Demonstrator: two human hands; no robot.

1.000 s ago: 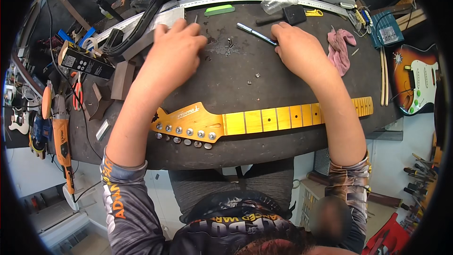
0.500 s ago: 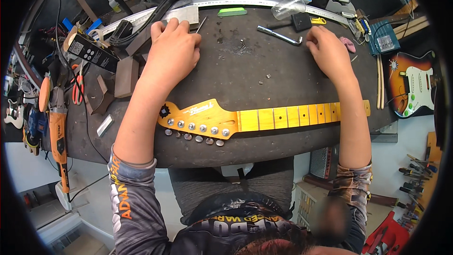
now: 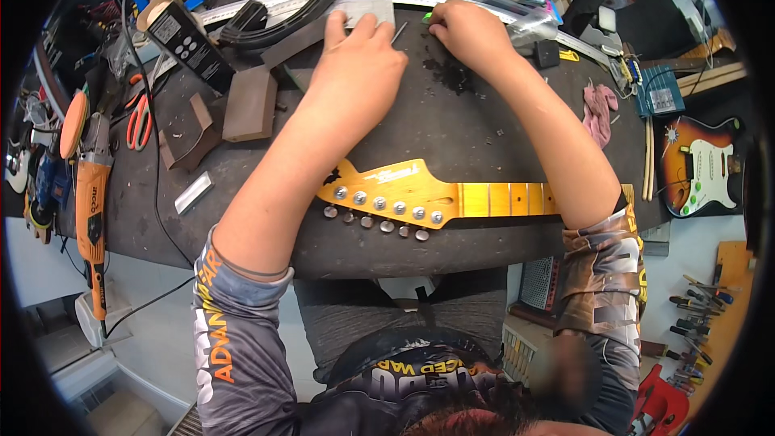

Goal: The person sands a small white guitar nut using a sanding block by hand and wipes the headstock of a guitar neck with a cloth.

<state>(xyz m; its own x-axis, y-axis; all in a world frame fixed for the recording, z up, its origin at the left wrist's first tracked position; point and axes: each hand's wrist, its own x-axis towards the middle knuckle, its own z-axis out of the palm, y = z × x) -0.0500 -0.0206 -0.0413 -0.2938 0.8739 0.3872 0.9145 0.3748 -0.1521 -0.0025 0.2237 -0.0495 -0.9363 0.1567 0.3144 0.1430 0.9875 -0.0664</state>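
Note:
My left hand (image 3: 359, 64) rests palm down at the back of the dark bench, open, with bent, separated fingers touching a pale grey block (image 3: 375, 10). A thin metal rod (image 3: 400, 32) lies beside it. Farther right, the fingers of my right hand (image 3: 472, 36) are pinched on a small green plastic piece (image 3: 428, 18), mostly hidden by them. A yellow guitar neck (image 3: 504, 200), with tuners on its headstock (image 3: 387, 187), lies across the bench beneath my forearms.
Left are a power tool (image 3: 93, 194), pliers (image 3: 139, 121), brown blocks (image 3: 249, 103), a black box (image 3: 190, 44) and cables. A long ruler (image 3: 226, 10) spans the back. Right are a pink cloth (image 3: 597, 113), wooden strips (image 3: 647, 157) and a sunburst guitar body (image 3: 702, 165).
My right hand has left the chrome tool at the right and swung back and leftward to the green piece. My left hand sits farther right in the picture, and the whole view has shifted.

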